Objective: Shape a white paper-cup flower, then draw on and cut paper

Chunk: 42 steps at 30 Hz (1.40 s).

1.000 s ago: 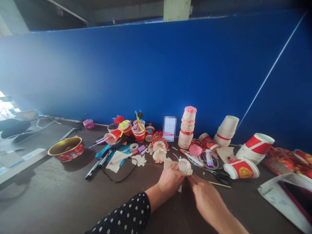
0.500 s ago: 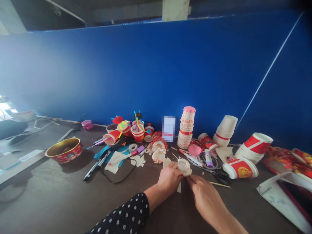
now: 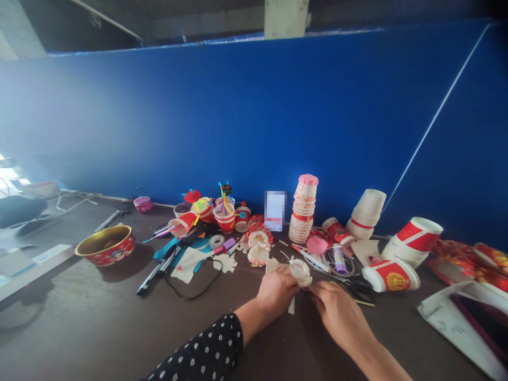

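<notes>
On the dark table (image 3: 99,317) — one frilled white paper piece (image 3: 300,271), left hand (image 3: 278,288) pinching its side, presumably for steadiness; right hand (image 3: 339,312) by its edge — finger grip hidden, cannot tell.

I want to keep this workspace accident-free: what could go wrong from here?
The right hand is close to the black-handled scissors, so a sideways sweep might catch them. The white frilled paper piece at the left hand looks flimsy, so a hard press could crease or tear it. The tall cup stack stands beyond the hands; a knock might topple it.
</notes>
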Tool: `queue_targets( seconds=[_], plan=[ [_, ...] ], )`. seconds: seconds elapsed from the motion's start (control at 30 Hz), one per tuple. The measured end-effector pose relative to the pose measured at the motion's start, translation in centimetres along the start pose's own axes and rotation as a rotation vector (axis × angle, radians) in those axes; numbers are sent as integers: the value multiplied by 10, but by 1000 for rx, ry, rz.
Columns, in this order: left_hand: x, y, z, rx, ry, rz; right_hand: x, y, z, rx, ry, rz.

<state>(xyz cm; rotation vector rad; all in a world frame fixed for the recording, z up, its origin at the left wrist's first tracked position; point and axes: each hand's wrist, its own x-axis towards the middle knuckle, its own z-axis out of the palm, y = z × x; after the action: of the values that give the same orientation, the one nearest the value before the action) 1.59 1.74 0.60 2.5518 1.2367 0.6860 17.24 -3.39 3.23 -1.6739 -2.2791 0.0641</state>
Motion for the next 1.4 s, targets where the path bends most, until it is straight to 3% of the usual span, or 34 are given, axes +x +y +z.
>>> queue_targets(
  seconds=[0.2,0.5,0.7,0.97,1.07,1.17,1.27,1.4],
  plan=[
    [1,5,-8,80,-39,15,6,8,2,-7,58,-21],
    [0,3,-5,137,-45,39,10,13,8,-53,31,-40],
    [0,5,-8,131,-75,17,8,20,0,-149,8,-4],
    [-1,2,-5,90,-67,27,3,47,-15,-239,-21,56],
    [-1,1,-2,69,-57,18,4,40,-12,-171,73,42],
    [-1,0,0,58,-33,29,6,21,-5,-34,155,-81],
    [-2,-1,1,54,-13,19,9,4,3,35,144,-169],
    [-2,-3,1,5,23,60,13,0,9,73,122,-162]
  ],
)
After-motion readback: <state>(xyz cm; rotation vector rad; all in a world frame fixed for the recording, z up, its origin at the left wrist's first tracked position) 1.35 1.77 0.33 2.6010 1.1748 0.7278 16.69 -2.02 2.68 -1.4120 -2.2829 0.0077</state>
